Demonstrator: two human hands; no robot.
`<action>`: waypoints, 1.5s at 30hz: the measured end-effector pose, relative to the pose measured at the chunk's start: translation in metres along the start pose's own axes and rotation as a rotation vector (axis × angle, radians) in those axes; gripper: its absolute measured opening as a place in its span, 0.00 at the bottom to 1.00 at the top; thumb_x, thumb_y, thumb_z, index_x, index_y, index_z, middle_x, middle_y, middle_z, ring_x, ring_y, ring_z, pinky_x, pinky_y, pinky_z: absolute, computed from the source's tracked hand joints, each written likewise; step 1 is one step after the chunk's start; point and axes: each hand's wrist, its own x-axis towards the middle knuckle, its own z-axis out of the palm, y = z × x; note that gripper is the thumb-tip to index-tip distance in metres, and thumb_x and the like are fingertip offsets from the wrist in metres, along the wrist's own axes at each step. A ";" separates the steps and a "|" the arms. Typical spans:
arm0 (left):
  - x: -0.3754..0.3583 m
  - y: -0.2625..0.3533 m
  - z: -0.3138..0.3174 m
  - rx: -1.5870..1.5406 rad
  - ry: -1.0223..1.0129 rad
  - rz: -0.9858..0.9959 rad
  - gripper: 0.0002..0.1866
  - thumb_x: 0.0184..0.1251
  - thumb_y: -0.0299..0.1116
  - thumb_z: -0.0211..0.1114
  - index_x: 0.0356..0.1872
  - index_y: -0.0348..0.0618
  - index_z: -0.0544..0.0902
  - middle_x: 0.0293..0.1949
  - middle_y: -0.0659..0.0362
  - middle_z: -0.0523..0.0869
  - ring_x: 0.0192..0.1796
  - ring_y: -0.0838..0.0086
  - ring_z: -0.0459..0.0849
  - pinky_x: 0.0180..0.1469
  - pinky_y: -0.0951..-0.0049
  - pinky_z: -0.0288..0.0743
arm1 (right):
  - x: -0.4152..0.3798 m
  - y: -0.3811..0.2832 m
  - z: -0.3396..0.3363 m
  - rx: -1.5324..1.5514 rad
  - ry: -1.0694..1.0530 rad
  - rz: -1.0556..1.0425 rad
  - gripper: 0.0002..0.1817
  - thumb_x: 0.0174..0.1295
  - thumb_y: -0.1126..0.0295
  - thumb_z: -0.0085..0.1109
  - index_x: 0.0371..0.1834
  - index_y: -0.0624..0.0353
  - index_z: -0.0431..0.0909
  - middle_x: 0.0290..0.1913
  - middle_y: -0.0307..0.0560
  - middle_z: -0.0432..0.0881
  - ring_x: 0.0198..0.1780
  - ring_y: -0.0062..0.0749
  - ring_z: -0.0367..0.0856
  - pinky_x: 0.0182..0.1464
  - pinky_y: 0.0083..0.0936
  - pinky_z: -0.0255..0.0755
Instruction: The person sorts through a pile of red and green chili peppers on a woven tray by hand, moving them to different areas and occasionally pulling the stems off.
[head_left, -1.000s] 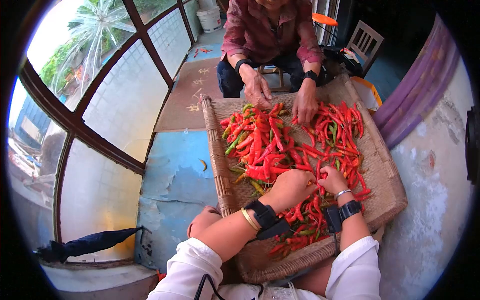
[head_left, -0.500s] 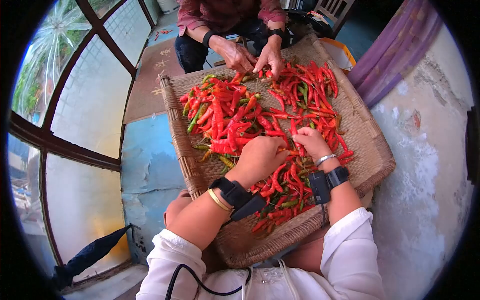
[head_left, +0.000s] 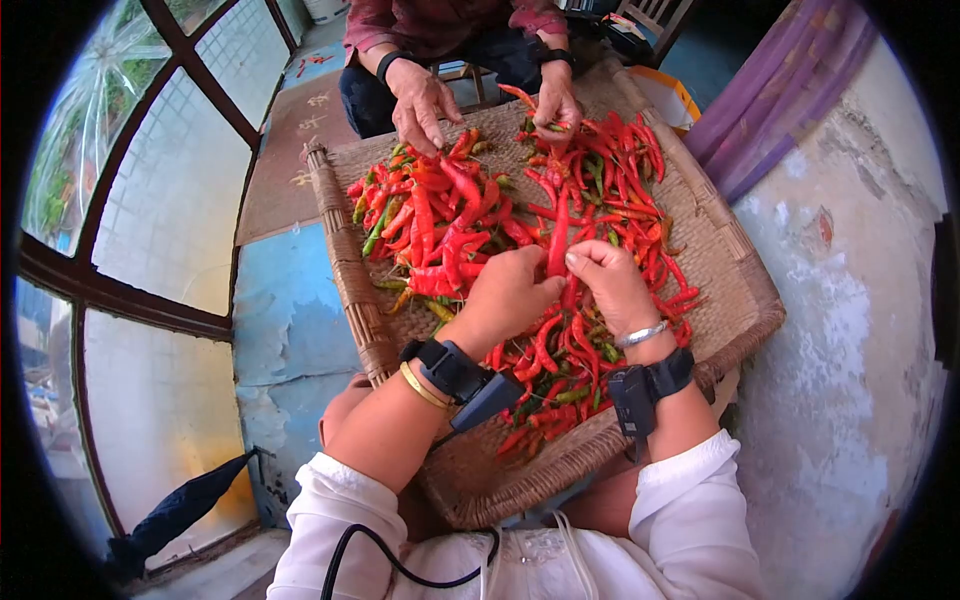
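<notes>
A shallow woven tray (head_left: 730, 270) holds heaps of red chili peppers (head_left: 415, 215), with some green and yellowish ones among them. Near the middle of the tray, my left hand (head_left: 512, 292) is closed on a long red chili pepper (head_left: 560, 235), which points up and away from me. Close on its right, my right hand (head_left: 608, 282) pinches with thumb and forefinger beside the same pepper; what lies between those fingertips is too small to make out. Under both hands lies a looser spread of peppers (head_left: 560, 370).
Across the tray a co-worker's hand (head_left: 420, 105) reaches over the left heap, and the other hand (head_left: 555, 105) holds peppers. Windows (head_left: 160, 190) line the left side. A folded dark umbrella (head_left: 190, 505) stands at lower left. A wall (head_left: 810, 330) and purple curtain (head_left: 770, 90) are right.
A long red pepper now stands up at my left hand. My right hand has moved slightly left and toward it. The co-worker's hands have moved apart, the right-side one raised with peppers.
</notes>
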 end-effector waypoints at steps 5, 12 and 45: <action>-0.004 0.007 -0.024 0.109 0.045 -0.056 0.12 0.54 0.31 0.63 0.37 0.33 0.78 0.22 0.51 0.80 0.25 0.70 0.79 0.28 0.70 0.71 | 0.012 0.006 -0.012 -0.182 0.165 -0.061 0.07 0.54 0.74 0.54 0.34 0.66 0.79 0.24 0.39 0.79 0.26 0.18 0.75 0.29 0.17 0.69; -0.018 0.002 -0.049 0.414 0.261 -0.124 0.21 0.53 0.36 0.65 0.47 0.38 0.74 0.27 0.51 0.82 0.30 0.60 0.81 0.32 0.65 0.73 | 0.012 -0.004 0.003 -0.129 0.004 -0.140 0.11 0.53 0.74 0.55 0.40 0.64 0.78 0.23 0.38 0.77 0.25 0.17 0.72 0.30 0.17 0.69; -0.010 0.012 -0.008 0.522 -0.128 0.115 0.12 0.55 0.37 0.60 0.37 0.42 0.79 0.30 0.49 0.80 0.35 0.55 0.79 0.36 0.60 0.73 | 0.011 0.046 -0.082 -1.404 0.137 -0.345 0.08 0.48 0.76 0.55 0.32 0.54 0.79 0.36 0.49 0.73 0.44 0.45 0.71 0.46 0.34 0.70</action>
